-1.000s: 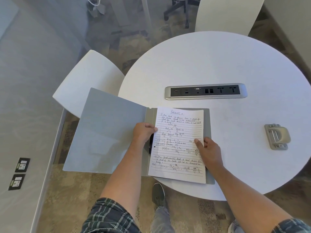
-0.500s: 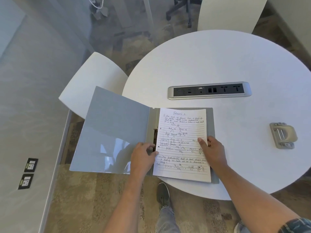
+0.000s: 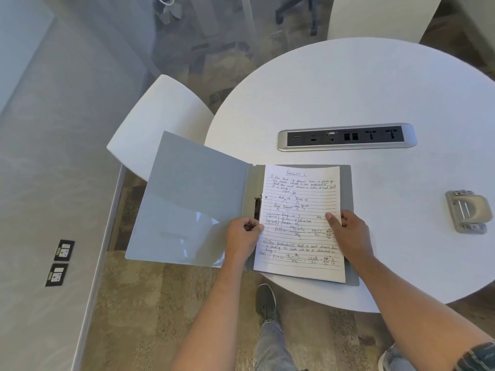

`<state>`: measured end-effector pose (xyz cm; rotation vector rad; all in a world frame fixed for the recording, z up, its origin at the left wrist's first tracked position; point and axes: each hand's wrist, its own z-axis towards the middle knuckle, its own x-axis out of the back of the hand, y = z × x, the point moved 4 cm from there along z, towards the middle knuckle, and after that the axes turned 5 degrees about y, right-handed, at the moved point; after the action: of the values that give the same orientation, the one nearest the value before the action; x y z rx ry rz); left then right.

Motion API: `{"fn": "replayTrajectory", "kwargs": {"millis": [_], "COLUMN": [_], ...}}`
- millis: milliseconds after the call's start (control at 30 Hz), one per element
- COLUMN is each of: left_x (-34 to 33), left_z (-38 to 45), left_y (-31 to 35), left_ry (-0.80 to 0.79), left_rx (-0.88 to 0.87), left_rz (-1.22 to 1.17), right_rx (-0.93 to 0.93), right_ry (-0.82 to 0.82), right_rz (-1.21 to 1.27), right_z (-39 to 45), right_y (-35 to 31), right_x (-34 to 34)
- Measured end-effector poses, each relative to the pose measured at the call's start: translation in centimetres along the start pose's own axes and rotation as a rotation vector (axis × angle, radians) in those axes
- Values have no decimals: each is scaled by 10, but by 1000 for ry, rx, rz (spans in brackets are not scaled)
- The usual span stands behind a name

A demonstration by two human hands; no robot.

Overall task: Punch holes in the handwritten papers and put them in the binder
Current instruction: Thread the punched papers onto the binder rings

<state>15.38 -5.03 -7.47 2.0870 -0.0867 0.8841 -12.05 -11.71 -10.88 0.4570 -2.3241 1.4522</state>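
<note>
A grey binder (image 3: 187, 199) lies open at the near edge of the round white table (image 3: 375, 97), its front cover hanging off to the left. Handwritten lined papers (image 3: 300, 226) lie on its right half, beside the dark clip (image 3: 257, 208) at the spine. My left hand (image 3: 242, 236) pinches the papers' left edge near the clip. My right hand (image 3: 348, 234) holds the papers' right edge, thumb on top. A beige hole punch (image 3: 467, 211) sits apart at the right of the table.
A silver power and socket strip (image 3: 347, 136) is set into the table behind the binder. A white chair (image 3: 158, 121) stands left of the table, another chair back (image 3: 380, 17) at the far side. My shoe (image 3: 265, 298) shows under the table edge.
My left hand has slid down along the spine from the clip to the papers' lower left edge. My right hand stays on the right edge. The view has shifted slightly.
</note>
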Motion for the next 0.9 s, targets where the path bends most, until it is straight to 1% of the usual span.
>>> {"fn": "replayTrajectory", "kwargs": {"millis": [67, 100, 233, 333, 433, 533, 567, 633, 700, 733, 767, 900], "left_x": [1, 2, 2, -4, -8, -9, -8, -10, -11, -11, -12, -14], "left_z": [0, 0, -3, -5, -6, -5, -5, -3, -3, -3, -3, -3], "left_y": [3, 4, 7, 5, 5, 7, 9, 10, 11, 11, 11, 9], "left_ry": [2, 24, 123, 101, 75, 94, 95, 84, 74, 79, 85, 121], "left_rx": [-13, -52, -297, -400, -380, -375, -372, -377, -392, -404, -416, -446], "left_rz": [-2, 32, 300, 477, 510, 483, 483, 493, 521, 534, 541, 528], "right_rx": [4, 2, -17, -1, 5, -50, -64, -53, 52, 151, 259, 663], "right_ry": [0, 0, -3, 9, 23, 61, 83, 179, 281, 286, 253, -13], "right_rz": [3, 9, 40, 45, 43, 80, 57, -111, -297, -347, -376, -483], "right_z": [-1, -1, -1, -3, -2, -2, -4, -10, -18, -22, -26, -35], "right_y": [-2, -2, -2, -5, -3, -6, -9, -18, -31, -38, -46, -79], "right_x": [1, 1, 0, 1, 0, 0, -1, -3, -7, -14, -24, -81]}}
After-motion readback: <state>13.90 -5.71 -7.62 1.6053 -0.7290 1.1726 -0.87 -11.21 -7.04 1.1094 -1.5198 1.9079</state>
